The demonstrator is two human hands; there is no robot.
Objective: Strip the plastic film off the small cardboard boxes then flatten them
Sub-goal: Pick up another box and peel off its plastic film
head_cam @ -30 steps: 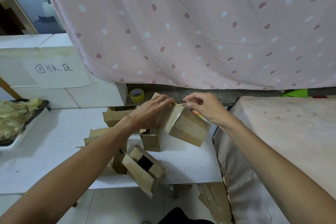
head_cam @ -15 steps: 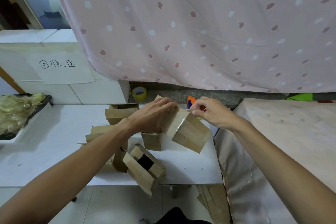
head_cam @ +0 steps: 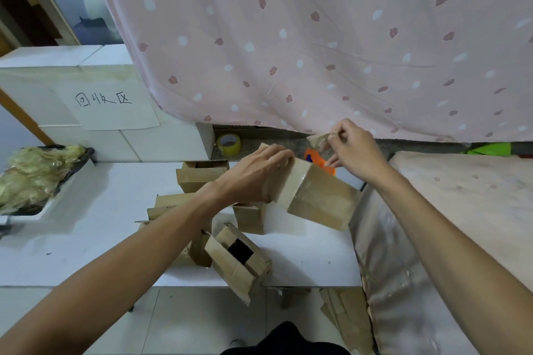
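My left hand (head_cam: pixel 256 173) grips a small cardboard box (head_cam: pixel 317 196) from its left side and holds it tilted above the white table (head_cam: pixel 101 210). Shiny film still covers the box's faces. My right hand (head_cam: pixel 352 147) is raised above and behind the box, pinching a strip of clear plastic film (head_cam: pixel 317 140) that has come away from the box's top edge. Several other small boxes lie on the table under my left arm, one open box (head_cam: pixel 239 262) at the front edge and another (head_cam: pixel 202 174) further back.
A yellow tape roll (head_cam: pixel 229 143) and an orange cutter (head_cam: pixel 318 160) lie behind the boxes. A black tray of crumpled film (head_cam: pixel 31 173) sits at left. Flattened cardboard (head_cam: pixel 346 317) leans on the floor below the table. A covered surface (head_cam: pixel 461 210) flanks the right.
My right hand has lifted up and away to the right from the box's top edge, pulling a strip of film free. The left hand keeps holding the box.
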